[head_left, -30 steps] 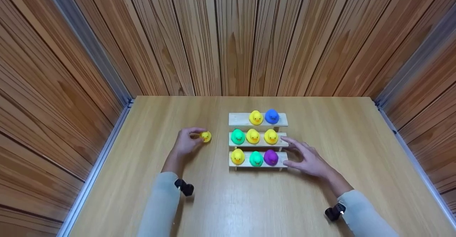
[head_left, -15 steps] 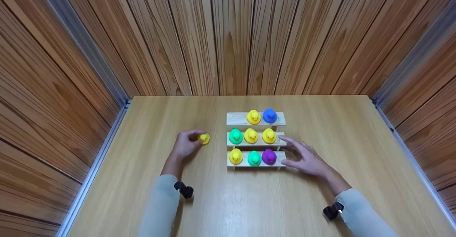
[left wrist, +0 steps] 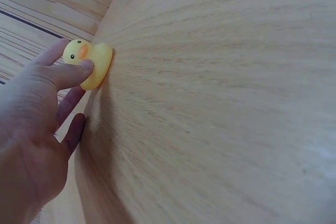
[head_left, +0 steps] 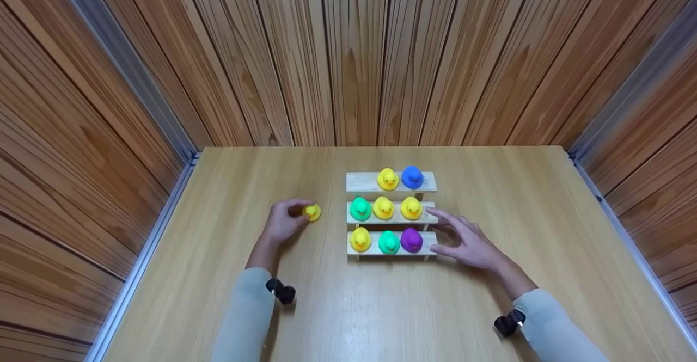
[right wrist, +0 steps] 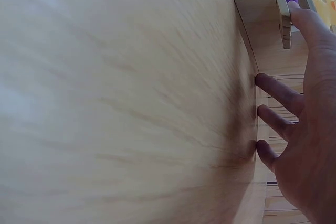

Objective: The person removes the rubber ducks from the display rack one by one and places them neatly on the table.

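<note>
My left hand pinches a small yellow rubber duck between thumb and fingers, left of the rack. In the left wrist view this duck has an orange beak, and its base is at the tabletop. A three-tier wooden rack stands right of it. My right hand is at the rack's right end, fingers spread. Its thumb touches the bottom shelf beside a purple duck, and its index finger reaches the middle shelf. In the right wrist view, the other fingertips rest on the table.
The top shelf bears a yellow duck and a blue duck. On the middle one sit a green duck and two yellow ducks. Yellow and green ducks share the bottom shelf with the purple one. Wooden walls enclose the table.
Over the last second the left hand has shifted slightly nearer to me with the yellow duck. The head view has turned a little. The right hand stays at the rack.
</note>
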`<state>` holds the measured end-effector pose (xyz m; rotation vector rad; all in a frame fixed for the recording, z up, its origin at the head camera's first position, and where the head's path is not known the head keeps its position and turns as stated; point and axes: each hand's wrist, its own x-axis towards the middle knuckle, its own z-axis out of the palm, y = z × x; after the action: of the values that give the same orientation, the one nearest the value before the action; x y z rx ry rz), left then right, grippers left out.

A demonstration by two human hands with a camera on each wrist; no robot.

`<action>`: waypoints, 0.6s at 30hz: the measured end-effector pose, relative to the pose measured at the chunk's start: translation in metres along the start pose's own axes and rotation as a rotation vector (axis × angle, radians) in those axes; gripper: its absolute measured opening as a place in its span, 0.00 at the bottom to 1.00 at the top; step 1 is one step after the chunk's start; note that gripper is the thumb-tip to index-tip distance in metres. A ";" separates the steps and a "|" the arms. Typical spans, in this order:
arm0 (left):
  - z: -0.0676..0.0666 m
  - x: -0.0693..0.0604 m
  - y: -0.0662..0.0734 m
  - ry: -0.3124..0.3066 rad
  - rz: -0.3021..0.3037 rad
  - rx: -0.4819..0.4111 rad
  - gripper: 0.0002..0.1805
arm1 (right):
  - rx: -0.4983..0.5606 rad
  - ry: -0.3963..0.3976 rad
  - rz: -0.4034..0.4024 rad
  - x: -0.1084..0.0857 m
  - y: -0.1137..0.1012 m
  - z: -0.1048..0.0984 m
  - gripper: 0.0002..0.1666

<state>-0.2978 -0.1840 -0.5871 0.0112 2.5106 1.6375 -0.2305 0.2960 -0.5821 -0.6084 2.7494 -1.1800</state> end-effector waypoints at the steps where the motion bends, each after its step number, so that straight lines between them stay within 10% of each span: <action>1: 0.000 0.000 0.000 0.002 0.005 -0.001 0.20 | 0.000 0.000 0.001 0.000 0.000 0.000 0.52; 18: -0.010 -0.002 0.010 -0.102 0.096 -0.010 0.28 | 0.009 0.004 -0.023 -0.001 0.001 0.000 0.52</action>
<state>-0.2975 -0.1896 -0.5740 0.2128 2.4608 1.6397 -0.2302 0.2964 -0.5828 -0.6393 2.7462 -1.1992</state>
